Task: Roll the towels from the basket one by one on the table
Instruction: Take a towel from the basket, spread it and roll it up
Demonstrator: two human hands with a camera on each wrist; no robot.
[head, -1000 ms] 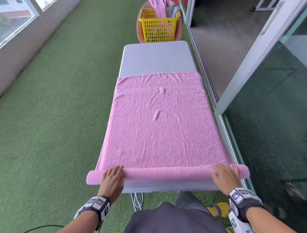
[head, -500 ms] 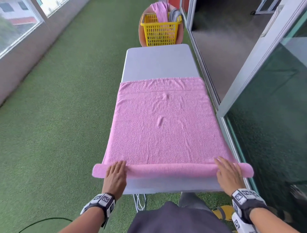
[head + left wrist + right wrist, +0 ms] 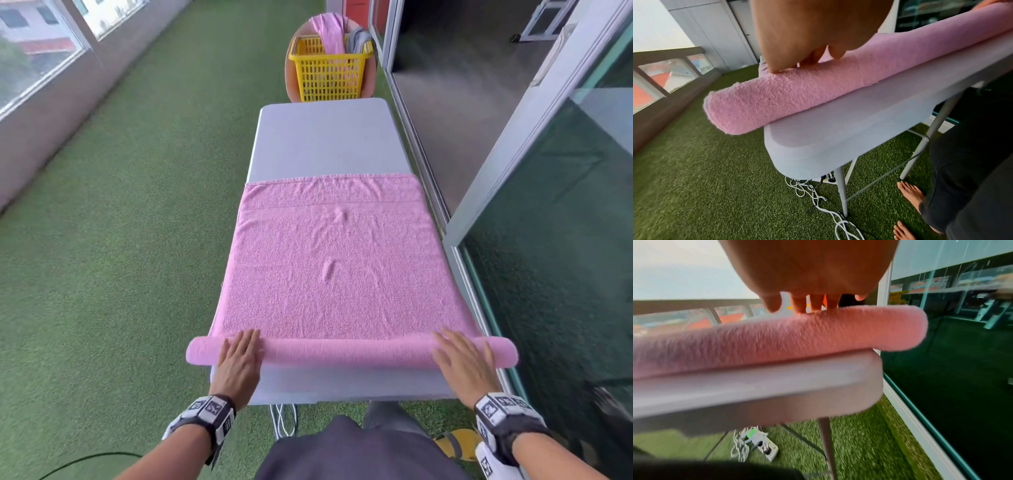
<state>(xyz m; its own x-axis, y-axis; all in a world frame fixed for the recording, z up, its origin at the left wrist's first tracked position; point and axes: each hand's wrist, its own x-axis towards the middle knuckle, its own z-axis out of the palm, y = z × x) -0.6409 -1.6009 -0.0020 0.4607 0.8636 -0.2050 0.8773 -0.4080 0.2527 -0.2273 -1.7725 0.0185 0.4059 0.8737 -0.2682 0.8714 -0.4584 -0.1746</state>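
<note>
A pink towel (image 3: 335, 267) lies spread along the grey table (image 3: 325, 137), its near end wound into a roll (image 3: 349, 351) that overhangs both table sides. My left hand (image 3: 241, 356) presses flat on the roll near its left end, fingers straight. My right hand (image 3: 462, 356) presses flat on the roll near its right end. The left wrist view shows the roll (image 3: 793, 95) on the table edge (image 3: 818, 142) under my fingers (image 3: 809, 60). The right wrist view shows the roll (image 3: 797, 337) beneath my fingertips (image 3: 813, 305). A yellow basket (image 3: 330, 72) at the far end holds a pink and a grey towel.
Green artificial turf (image 3: 120, 240) covers the floor to the left. A glass sliding door (image 3: 548, 240) runs close along the table's right side. White cables and a power strip (image 3: 764, 447) lie under the table by my bare feet (image 3: 910, 194).
Both hands have pushed the roll forward along the table. The roll has grown thicker and the flat part of the towel shorter.
</note>
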